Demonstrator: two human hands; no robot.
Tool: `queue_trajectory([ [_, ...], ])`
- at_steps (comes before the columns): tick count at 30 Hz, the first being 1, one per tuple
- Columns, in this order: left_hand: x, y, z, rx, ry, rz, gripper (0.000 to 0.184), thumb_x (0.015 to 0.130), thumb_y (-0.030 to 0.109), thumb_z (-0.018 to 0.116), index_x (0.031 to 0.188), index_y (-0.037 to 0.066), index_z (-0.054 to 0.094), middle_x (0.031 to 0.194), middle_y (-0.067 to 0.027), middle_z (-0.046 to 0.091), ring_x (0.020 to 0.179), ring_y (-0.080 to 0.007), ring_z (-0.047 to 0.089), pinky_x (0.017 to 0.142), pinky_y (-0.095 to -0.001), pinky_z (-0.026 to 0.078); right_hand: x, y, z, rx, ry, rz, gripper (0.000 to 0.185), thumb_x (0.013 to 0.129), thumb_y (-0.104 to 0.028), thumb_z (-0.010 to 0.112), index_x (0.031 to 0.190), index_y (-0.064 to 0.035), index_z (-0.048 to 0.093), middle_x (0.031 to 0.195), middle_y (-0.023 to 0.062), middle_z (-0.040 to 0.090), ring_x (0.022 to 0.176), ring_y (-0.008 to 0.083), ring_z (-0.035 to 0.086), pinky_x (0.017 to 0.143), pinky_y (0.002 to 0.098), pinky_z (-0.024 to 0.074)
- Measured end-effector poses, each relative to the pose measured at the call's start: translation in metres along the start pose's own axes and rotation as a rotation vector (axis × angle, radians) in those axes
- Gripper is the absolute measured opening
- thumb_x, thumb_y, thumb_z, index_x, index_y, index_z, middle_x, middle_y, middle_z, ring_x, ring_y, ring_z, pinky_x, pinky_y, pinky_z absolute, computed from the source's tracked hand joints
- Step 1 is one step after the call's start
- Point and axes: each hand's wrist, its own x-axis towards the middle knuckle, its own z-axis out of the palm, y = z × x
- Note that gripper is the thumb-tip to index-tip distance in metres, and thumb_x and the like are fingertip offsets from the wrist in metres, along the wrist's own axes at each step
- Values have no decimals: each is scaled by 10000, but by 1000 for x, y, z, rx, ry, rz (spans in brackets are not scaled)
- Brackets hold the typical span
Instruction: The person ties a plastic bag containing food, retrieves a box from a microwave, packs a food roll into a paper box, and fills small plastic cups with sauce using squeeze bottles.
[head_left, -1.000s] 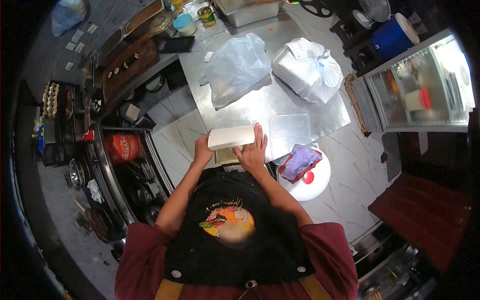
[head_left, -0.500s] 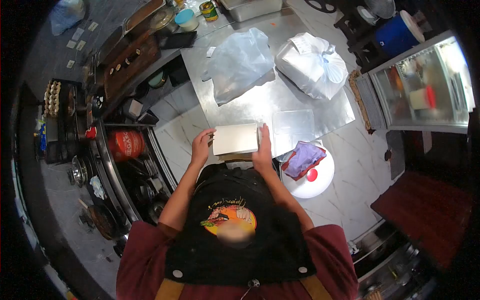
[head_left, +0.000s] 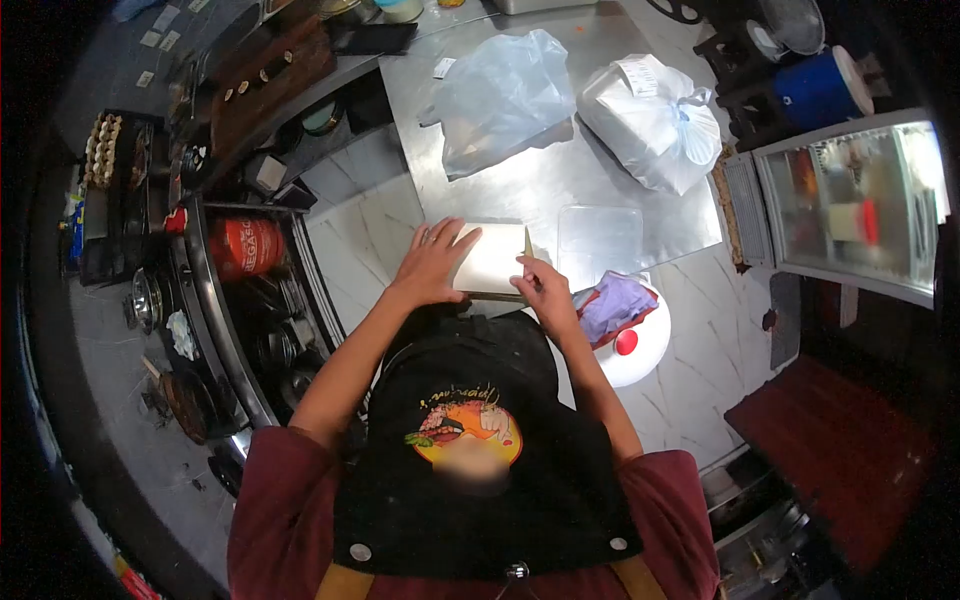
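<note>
A white rectangular box or block (head_left: 492,258) lies at the near edge of the steel table (head_left: 425,135), with a thin brownish edge along its right and near sides. My left hand (head_left: 433,263) rests on its left part, fingers spread. At the right edge of the box is my right hand (head_left: 543,284), its thumb and fingers pinched together; whatever lies between them is too small to make out. A clear plastic container (head_left: 600,240) lies just right of the box.
Behind are a bluish plastic bag (head_left: 505,100) and a tied white bag (head_left: 655,125). A white lid with a red knob (head_left: 627,342) carries a purple cloth (head_left: 617,305) at the right. A glass-door fridge (head_left: 850,205) stands far right.
My left hand has moved from the box's left side onto its top. My right hand has gone from flat along the right side to a pinch there. The whole view has shifted slightly.
</note>
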Motion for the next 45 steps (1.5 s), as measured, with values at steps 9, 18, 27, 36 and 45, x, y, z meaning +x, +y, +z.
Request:
queue_trajectory([
  [9, 10, 3, 10, 142, -96, 47, 1309, 605, 497, 913, 1698, 194, 261, 1675, -245, 292, 1562, -444, 274, 1275, -620, 205, -8, -15, -7, -51, 105, -36, 560, 843, -55, 857, 1361, -25, 647, 1029, 121, 637, 874, 226, 644, 737, 331, 550],
  [18, 15, 12, 33, 259, -83, 72, 1323, 667, 606, 892, 1707, 170, 200, 1668, -314, 232, 1557, -485, 222, 1244, -692, 165, -28, -1, 24, 93, 280, 67, 472, 926, -91, 800, 1362, -3, 642, 1324, 176, 652, 1145, 283, 695, 919, 369, 595],
  [27, 15, 22, 42, 381, 17, 113, 1170, 726, 722, 804, 1688, 293, 293, 1651, -328, 250, 1543, -511, 221, 1225, -722, 156, -18, 23, 51, 430, 411, 173, 317, 1024, -77, 707, 1312, 54, 683, 1229, 147, 737, 1062, 177, 722, 922, 313, 578],
  [36, 21, 16, 32, 304, -1, 108, 1228, 713, 732, 803, 1691, 204, 282, 1616, -260, 350, 1497, -486, 322, 1210, -733, 197, -13, 49, 51, 508, 418, 176, 293, 1059, -34, 636, 1334, 57, 679, 1234, 123, 719, 1101, 151, 692, 936, 282, 555],
  [45, 25, 26, 25, 223, -79, 49, 1284, 660, 643, 880, 1688, 180, 266, 1686, -216, 305, 1556, -463, 276, 1218, -740, 198, -5, 27, 33, 209, 356, 69, 359, 996, -31, 618, 1349, -11, 681, 1226, 185, 708, 1070, 340, 710, 928, 366, 558],
])
